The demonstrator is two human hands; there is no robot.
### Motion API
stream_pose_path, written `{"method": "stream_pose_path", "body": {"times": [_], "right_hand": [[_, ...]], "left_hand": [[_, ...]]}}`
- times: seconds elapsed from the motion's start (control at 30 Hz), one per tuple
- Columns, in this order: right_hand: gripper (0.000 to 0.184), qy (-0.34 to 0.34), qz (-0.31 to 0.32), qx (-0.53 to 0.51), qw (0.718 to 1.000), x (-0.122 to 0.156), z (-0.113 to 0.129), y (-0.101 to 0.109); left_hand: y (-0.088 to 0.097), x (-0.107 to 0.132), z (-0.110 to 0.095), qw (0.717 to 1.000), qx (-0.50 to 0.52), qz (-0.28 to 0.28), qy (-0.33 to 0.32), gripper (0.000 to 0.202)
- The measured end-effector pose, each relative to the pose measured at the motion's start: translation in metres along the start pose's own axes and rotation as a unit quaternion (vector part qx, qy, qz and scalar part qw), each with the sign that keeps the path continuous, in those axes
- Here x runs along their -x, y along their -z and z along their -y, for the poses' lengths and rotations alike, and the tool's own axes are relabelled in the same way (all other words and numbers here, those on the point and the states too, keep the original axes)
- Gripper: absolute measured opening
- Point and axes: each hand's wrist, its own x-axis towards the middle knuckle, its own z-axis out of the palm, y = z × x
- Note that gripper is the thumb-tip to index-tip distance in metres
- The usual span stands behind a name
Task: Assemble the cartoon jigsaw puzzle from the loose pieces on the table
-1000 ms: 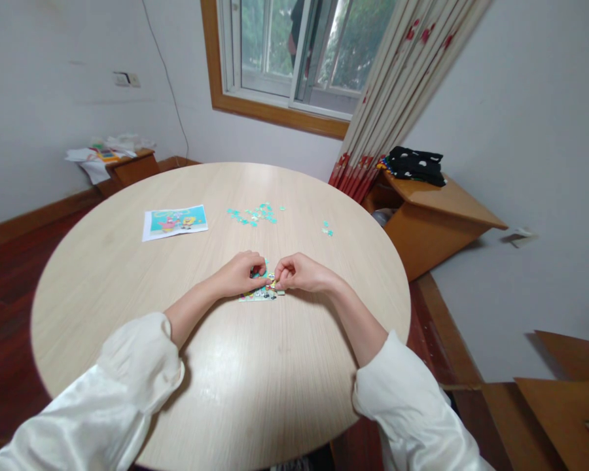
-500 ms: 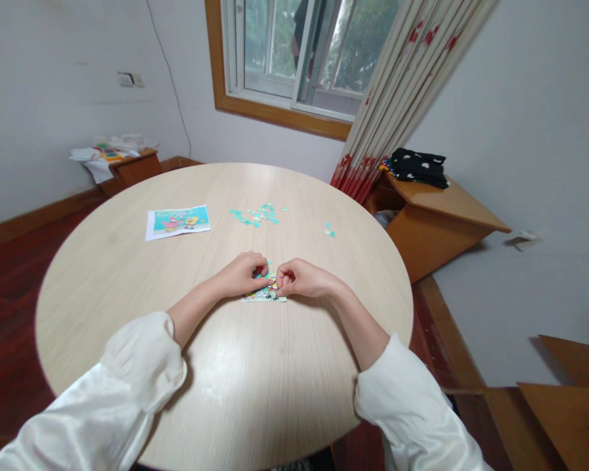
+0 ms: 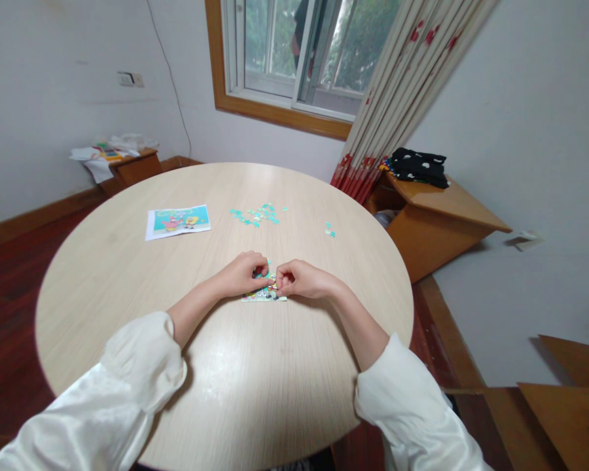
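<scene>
A partly joined jigsaw puzzle with a colourful cartoon picture lies flat on the round table. My left hand rests over its left side, fingers curled and thumb pressed on it. At the puzzle's right edge, my right hand is closed in a pinch, seemingly on a puzzle piece that its fingers mostly hide. Both hands cover much of the puzzle's upper part. The two sets of fingertips almost meet.
Loose turquoise puzzle pieces are scattered beyond my hands, with several more pieces to the right. A printed reference picture lies at the left. Behind the table stand a wooden cabinet and a curtain.
Almost nothing differs. My right hand has shifted very slightly at the puzzle's right edge; my left hand stays in place.
</scene>
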Motion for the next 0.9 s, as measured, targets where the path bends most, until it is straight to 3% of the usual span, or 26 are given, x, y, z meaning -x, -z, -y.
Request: {"method": "stream_pose_path", "body": {"times": [0.33,0.6,0.77,0.9], "right_hand": [[0.018,0.008,-0.047,0.128,0.991,0.0,0.005,0.0],[0.022,-0.003,-0.037,0.134,0.99,-0.005,-0.002,0.001],[0.031,0.046,-0.01,0.08,0.996,-0.003,-0.005,0.007],[0.05,0.05,-0.067,-0.029,0.996,-0.005,-0.013,0.016]], "left_hand": [[0.0,0.0,-0.001,1.0,0.008,-0.003,-0.002,0.025],[0.0,0.0,-0.001,1.0,0.01,-0.009,-0.001,0.025],[-0.002,0.0,0.002,1.0,0.015,-0.015,0.001,0.023],[-0.002,0.0,0.002,1.0,0.008,-0.013,-0.001,0.025]]}}
